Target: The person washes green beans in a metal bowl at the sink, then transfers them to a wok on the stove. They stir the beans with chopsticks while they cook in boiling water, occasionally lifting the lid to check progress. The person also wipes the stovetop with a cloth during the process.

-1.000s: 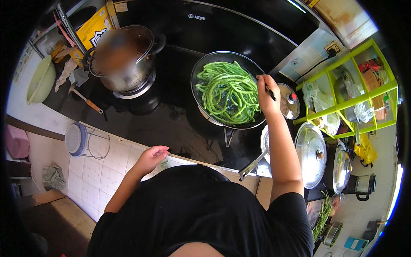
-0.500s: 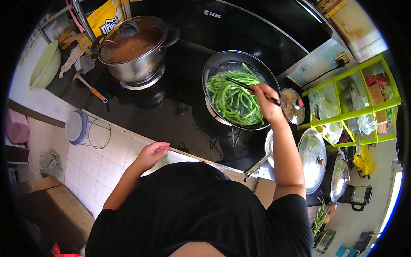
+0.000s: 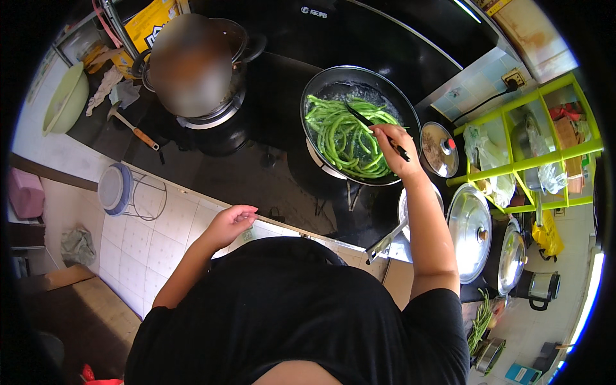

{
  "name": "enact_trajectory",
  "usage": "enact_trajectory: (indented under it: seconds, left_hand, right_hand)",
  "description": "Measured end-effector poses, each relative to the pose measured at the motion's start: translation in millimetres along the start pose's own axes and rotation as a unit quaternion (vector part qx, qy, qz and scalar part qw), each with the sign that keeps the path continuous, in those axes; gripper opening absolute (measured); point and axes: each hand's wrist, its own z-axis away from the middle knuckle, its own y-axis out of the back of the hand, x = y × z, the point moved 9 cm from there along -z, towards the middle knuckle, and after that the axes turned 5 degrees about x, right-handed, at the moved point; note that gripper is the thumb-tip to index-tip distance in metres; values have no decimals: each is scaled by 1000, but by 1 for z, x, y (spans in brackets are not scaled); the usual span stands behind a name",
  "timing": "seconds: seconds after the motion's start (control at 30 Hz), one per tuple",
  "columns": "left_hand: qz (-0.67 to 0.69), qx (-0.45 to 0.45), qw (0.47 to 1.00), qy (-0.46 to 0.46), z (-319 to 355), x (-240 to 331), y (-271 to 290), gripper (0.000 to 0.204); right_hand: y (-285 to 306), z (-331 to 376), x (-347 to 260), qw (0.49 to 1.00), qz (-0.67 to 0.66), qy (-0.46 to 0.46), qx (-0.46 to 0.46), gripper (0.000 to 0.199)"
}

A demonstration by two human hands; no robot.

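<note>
Long green beans (image 3: pixel 340 131) lie in shallow bubbling liquid inside a dark wok (image 3: pixel 410 115) on the right side of the stove. Over the wok, my right hand (image 3: pixel 396 151) is closed around a pair of black chopsticks (image 3: pixel 359 115). Their tips reach down among the beans, slanting away to the left. By the stove's front edge, my left hand (image 3: pixel 232 226) holds nothing, its fingers loosely stretched and the thumb a little apart.
A large steel pot (image 3: pixel 192 106), partly blurred, stands on the left burner. A wooden-handled spatula (image 3: pixel 138 131) lies left of it. Right of the wok are a small glass lid (image 3: pixel 439 149), a big metal lid (image 3: pixel 468 234) and a green rack (image 3: pixel 532 162).
The chopsticks have swung to a steeper slant, and their tips sit slightly farther right and away from me among the beans. My left hand has barely moved.
</note>
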Motion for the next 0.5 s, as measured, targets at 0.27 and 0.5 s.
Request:
enact_trajectory:
  seconds: [0.27, 0.5]
  left_hand:
    - [6, 2, 1000, 12, 1, 3, -6, 29]
    - [1, -4, 1000, 16, -4, 8, -8, 29]
  right_hand:
    - [27, 37, -27, 997, 8, 71, -4, 11]
    - [41, 51, -32, 998, 7, 50, 21, 11]
